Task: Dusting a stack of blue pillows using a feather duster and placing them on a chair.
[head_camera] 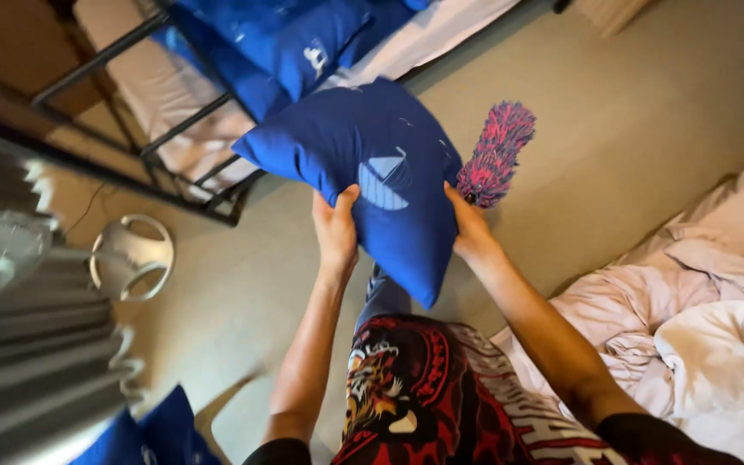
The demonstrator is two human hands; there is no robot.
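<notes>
Centre frame, the square royal-blue fabric pillow with a pale sailboat print [372, 168] is up in the air, clamped between both hands: left hand [336, 231] in a closed grip on its lower edge, right hand [468, 226] pinching the other side, a pink-and-purple fluffy duster [497, 153] poking out behind. Looks mid-carry; next, a steady two-handed placement. Metal-framed bed [174, 129] upper left.

Royal-blue pillow [372, 164] with pale sailboat print; pink-and-purple speckled duster [497, 153]; pale pink rumpled bedsheet [699, 310].
</notes>
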